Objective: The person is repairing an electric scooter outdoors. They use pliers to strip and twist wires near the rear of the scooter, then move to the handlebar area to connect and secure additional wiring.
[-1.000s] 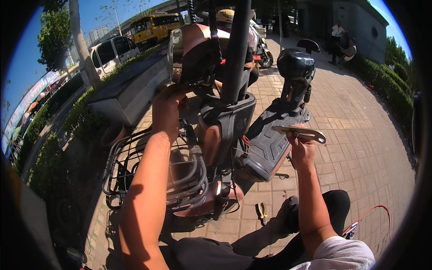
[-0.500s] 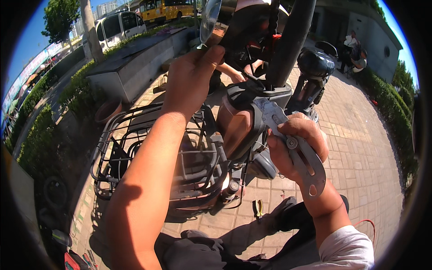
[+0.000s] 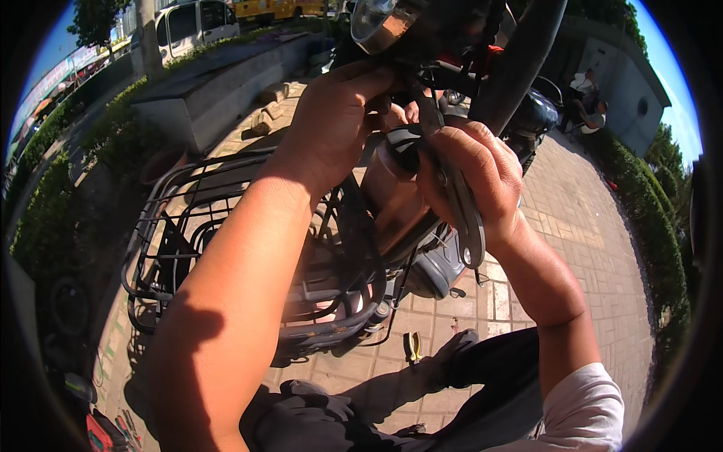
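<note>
A flat metal wrench [image 3: 461,203] with a slotted handle is in my right hand [image 3: 482,169], fingers wrapped round it. Its upper end reaches in among dark parts below the round headlight [image 3: 376,26] of a scooter. My left hand [image 3: 327,124] is curled under that headlight, its fingertips closed among the shaded parts. What they grip, if anything, is hidden. Close behind the wrench show another person's fingers [image 3: 403,114]. A thick black tube [image 3: 520,64] slants upward beside my right hand. Below my hands is the scooter's brownish front body [image 3: 392,200].
A black wire basket [image 3: 256,248] lies under my left forearm. Pliers with yellow handles [image 3: 413,346] rest on the paving near my foot. At the lower left is a red case [image 3: 98,433] with tools beside it. Another vehicle [image 3: 544,109] and seated people [image 3: 591,113] are farther back.
My right hand has moved up and left, bringing the wrench from beside the scooter's front to under the headlight. My left hand's fingers have shifted in beneath the headlight.
</note>
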Available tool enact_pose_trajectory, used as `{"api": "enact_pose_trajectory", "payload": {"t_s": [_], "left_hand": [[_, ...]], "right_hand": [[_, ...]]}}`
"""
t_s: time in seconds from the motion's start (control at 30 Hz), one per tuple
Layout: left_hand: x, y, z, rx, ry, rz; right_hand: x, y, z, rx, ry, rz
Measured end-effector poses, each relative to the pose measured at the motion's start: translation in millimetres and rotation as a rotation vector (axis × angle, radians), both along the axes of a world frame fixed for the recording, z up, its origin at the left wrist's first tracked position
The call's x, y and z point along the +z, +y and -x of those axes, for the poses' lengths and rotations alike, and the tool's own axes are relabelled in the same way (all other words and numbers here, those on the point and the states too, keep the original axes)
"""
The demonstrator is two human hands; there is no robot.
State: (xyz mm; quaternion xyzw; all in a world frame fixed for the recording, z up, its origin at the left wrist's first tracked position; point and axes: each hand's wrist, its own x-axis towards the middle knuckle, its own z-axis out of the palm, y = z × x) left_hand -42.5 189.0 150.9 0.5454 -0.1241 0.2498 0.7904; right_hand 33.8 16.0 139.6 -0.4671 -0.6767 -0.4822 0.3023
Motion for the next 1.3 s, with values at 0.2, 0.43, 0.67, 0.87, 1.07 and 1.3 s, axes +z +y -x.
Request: {"api": "enact_pose_trajectory", "payload": {"t_s": [0.2, 0.43, 0.67, 0.87, 1.07, 1.3], "left_hand": [[4, -8, 2, -0.020, 0.053, -0.006], [13, -16, 8, 0.226, 0.182, -0.395], [20, -10, 13, 0.288, 0.276, -0.639], [7, 1, 10, 0.112, 0.134, -0.340], [0, 5, 8, 0.047, 0.138, -0.170], [5, -2, 13, 0.091, 0.172, -0.125]], "right_hand": [[-4, -1, -3, -0.024, 0.100, -0.014], [-5, -14, -11, 0.014, -0.013, -0.038], [-5, -17, -18, -0.002, 0.015, 0.054], [-3, -6, -11, -0.008, 0.067, -0.009], [-2, 0, -8, -0.047, 0.072, -0.009], [0, 5, 0, -0.078, 0.088, -0.049]]}}
